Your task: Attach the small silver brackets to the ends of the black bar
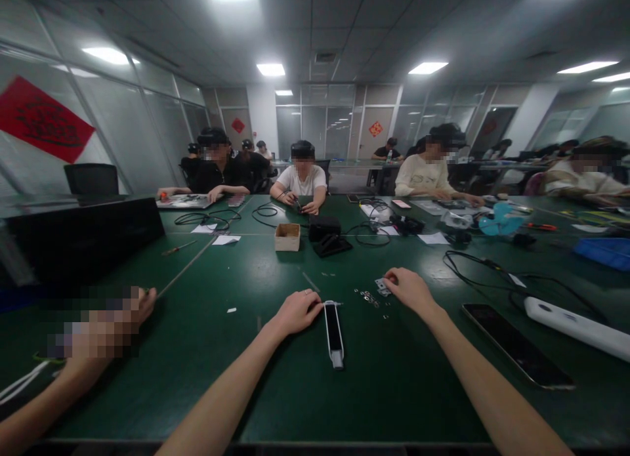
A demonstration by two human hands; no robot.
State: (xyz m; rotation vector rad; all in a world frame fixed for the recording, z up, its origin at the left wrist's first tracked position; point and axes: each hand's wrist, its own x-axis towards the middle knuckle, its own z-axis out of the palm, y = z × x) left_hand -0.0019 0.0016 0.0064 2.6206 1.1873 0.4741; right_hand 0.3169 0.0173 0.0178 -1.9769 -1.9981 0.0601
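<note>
On the green tabletop in front of me lies a narrow black-and-white device (333, 331), long and flat, with a lighter tab at its near end. My left hand (296, 311) has its fingers curled together and pressed at the far left corner of this device. A thin pin-like piece sticks out to the right there. My right hand (407, 289) is closed, its fingertips pinching the edge of a small grey metal piece (381, 285). Several tiny shiny metal parts (368, 298) are scattered just left of that hand.
A small open cardboard box (287, 237) and a black case (325, 229) stand farther back. On the right are a phone (516, 346), a white elongated device (575, 328) and black cables (472, 262). Another person's hand (103, 328) reaches in at left; co-workers sit opposite.
</note>
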